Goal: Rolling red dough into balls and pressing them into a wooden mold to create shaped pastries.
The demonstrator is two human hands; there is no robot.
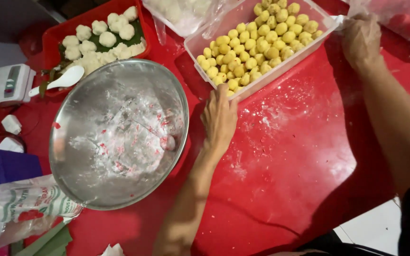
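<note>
A clear plastic tub packed with several small yellow balls lies slanted on the red table. My left hand grips the tub's near left corner, fingers curled over the rim. My right hand holds the tub's far right corner, where a bit of clear plastic wrap shows. A large round metal tray, dusted with white flour, lies to the left of my left hand.
A red tray of white dough balls on green leaves stands at the back left, with a white spoon on its edge. A white scale and a flour bag lie at the left. Flour is smeared over the red table.
</note>
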